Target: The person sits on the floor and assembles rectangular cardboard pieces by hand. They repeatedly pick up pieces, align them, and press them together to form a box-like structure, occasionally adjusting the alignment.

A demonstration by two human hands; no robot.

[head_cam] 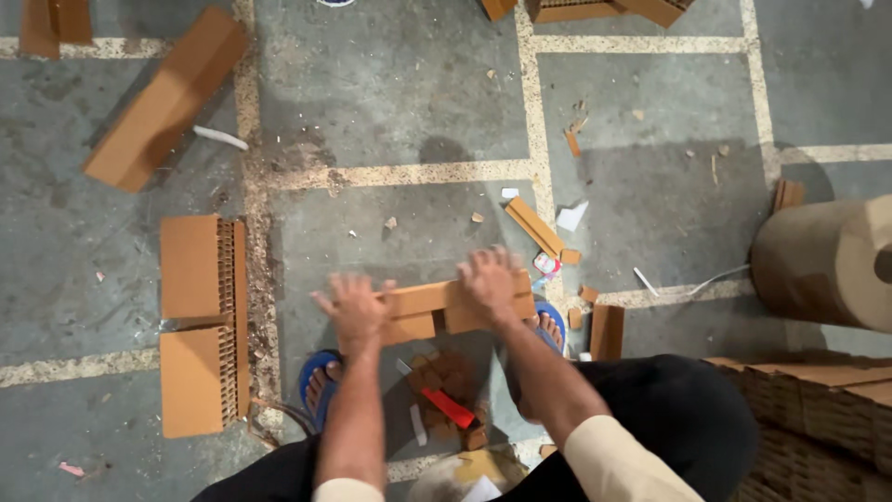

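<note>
A long brown cardboard strip piece [423, 299] lies across my view just above my feet, with shorter cardboard blocks [409, 328] under it. My left hand [353, 307] rests flat on its left end, fingers spread. At the right end, my right hand [491, 279] presses down, fingers spread over the top. Below, between my legs, lies a red-handled cutter [448, 407] on cardboard scraps.
Two honeycomb cardboard blocks [203, 321] lie at left, a long cardboard piece [167, 98] farther up left. A big brown paper roll [827, 260] stands at right above stacked honeycomb boards [818, 409]. Small offcuts [534, 226] litter the grey concrete floor.
</note>
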